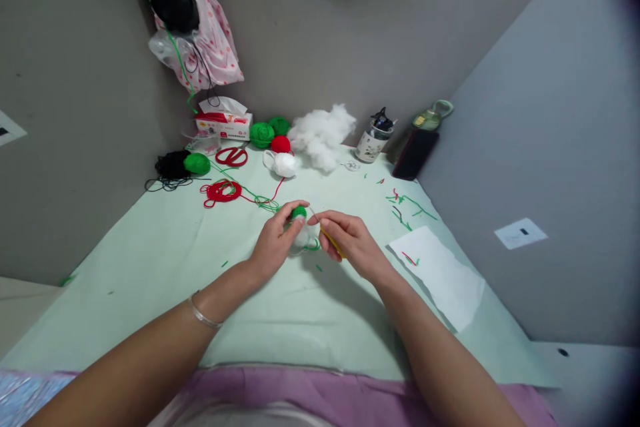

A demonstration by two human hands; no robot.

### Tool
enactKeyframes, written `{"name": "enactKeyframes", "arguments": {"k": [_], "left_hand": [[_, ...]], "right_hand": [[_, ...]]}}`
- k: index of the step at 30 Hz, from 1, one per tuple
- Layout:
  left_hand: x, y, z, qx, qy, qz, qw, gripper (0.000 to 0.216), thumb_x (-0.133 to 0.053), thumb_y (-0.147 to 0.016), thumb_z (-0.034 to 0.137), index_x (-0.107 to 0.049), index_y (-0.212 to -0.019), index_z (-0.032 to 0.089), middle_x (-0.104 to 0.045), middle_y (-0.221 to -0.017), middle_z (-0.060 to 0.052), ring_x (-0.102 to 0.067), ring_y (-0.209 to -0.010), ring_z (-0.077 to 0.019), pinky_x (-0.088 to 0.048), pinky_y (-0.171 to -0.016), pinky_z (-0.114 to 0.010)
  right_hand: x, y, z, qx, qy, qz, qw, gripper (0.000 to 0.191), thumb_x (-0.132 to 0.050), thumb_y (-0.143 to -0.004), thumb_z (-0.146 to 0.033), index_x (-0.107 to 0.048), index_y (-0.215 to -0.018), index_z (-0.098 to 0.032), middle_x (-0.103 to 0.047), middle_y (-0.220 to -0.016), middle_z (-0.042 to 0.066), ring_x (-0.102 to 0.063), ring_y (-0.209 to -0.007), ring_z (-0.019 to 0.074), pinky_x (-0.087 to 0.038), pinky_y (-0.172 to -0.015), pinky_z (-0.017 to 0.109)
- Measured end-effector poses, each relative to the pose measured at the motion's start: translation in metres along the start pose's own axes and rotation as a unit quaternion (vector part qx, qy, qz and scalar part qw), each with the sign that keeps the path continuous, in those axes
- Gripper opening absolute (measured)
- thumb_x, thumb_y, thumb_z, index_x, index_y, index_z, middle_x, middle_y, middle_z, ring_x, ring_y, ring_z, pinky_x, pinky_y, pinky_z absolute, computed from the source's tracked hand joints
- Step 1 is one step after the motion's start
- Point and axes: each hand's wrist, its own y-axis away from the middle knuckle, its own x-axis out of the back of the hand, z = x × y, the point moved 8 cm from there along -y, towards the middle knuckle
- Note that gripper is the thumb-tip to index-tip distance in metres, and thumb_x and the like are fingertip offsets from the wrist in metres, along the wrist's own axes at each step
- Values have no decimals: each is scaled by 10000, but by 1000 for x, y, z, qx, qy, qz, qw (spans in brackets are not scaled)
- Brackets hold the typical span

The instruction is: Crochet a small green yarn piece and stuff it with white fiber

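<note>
My left hand [277, 239] pinches a small green and white crocheted piece [300, 225] above the pale green table [165, 260]. A green yarn strand runs from the piece back across the table. My right hand [347, 240] is closed round a yellow-handled crochet hook [331, 240], whose thin metal tip points at the piece. Both hands meet at the middle of the table, almost touching.
Along the back lie green yarn balls [263, 134], a red ball [281, 144], white stuffing [323, 133], red scissors [231, 156], a tissue box [223, 124], red yarn [221, 191] and black yarn [172, 164]. A cup [371, 144], a bottle [423, 140] and white paper [440, 273] stand right.
</note>
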Motion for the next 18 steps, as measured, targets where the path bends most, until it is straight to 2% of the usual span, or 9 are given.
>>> {"name": "enactKeyframes", "arguments": {"k": [3, 6, 13, 18], "left_hand": [[-2, 1, 0, -3, -21, -7, 1000, 352, -554, -952, 328, -620, -1263, 177, -686, -906, -24, -614, -862, -194, -453, -833, -303], [-3, 0, 1, -3, -37, -9, 999, 367, -534, -951, 326, -613, -1277, 176, -684, -873, -23, -619, -850, -200, -458, -832, -316], [1, -2, -2, -11, -67, 2, 998, 390, -528, -951, 352, -605, -1285, 167, -687, -1082, -84, -619, -976, -224, -459, -888, -339], [-2, -1, -1, -15, -89, -11, 996, 412, -518, -963, 371, -599, -1312, 169, -690, -1087, -88, -614, -982, -235, -448, -909, -354]], "right_hand": [[-7, 1, 4, -29, 20, -18, 999, 296, -552, -960, -425, -702, -1013, -176, -507, -542, -71, -430, -437, 80, -303, -455, 235], [-10, 1, 9, -48, 12, -27, 998, 282, -554, -956, -405, -710, -991, -173, -485, -518, -85, -400, -417, 65, -289, -449, 226], [-11, -3, 17, -87, -85, -41, 992, 232, -589, -903, -356, -707, -934, -159, -454, -491, -102, -332, -365, 45, -241, -418, 221], [-12, -5, 20, -102, -156, -47, 981, 234, -650, -872, -379, -694, -909, -152, -441, -493, -106, -287, -357, 34, -220, -409, 215]]}}
